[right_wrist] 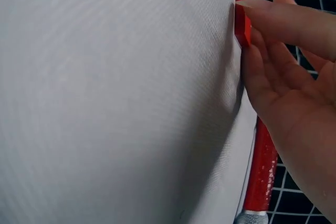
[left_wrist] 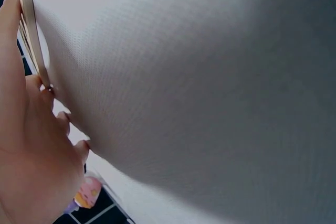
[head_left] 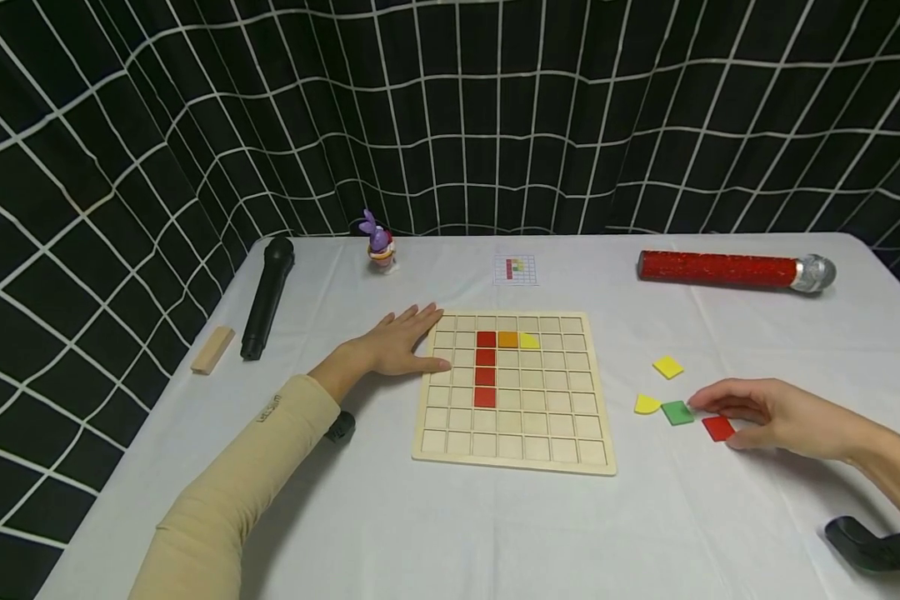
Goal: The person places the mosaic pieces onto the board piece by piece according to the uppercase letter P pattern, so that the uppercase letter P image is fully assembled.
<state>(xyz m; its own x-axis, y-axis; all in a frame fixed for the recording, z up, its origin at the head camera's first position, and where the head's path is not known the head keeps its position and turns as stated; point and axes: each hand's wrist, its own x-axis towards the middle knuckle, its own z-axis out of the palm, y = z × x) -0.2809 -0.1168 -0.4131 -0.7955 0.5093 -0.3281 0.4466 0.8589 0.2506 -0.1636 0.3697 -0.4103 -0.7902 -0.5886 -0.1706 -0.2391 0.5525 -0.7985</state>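
My left hand (head_left: 405,343) lies with fingers spread at the left edge of a wooden grid board (head_left: 513,462), its thumb over the rim. On the board, a column of red square tiles (head_left: 485,357) has an orange tile (head_left: 507,339) and a rounded yellow tile (head_left: 529,340) beside its top. To the right, my right hand (head_left: 787,417) pinches a loose red tile (head_left: 717,428) at its edges, thumb on the near side; the right wrist view shows this red tile (right_wrist: 241,22) too. Close by lie a green tile (head_left: 677,412), a rounded yellow tile (head_left: 647,404) and a yellow square (head_left: 668,367).
A small printed grid card (head_left: 515,270) lies behind the board. Around the table are a purple-eared figurine (head_left: 378,243), a black microphone (head_left: 267,298), a wooden block (head_left: 212,350) and a red microphone-shaped object (head_left: 720,268). A grid-patterned black curtain (head_left: 495,108) hangs behind.
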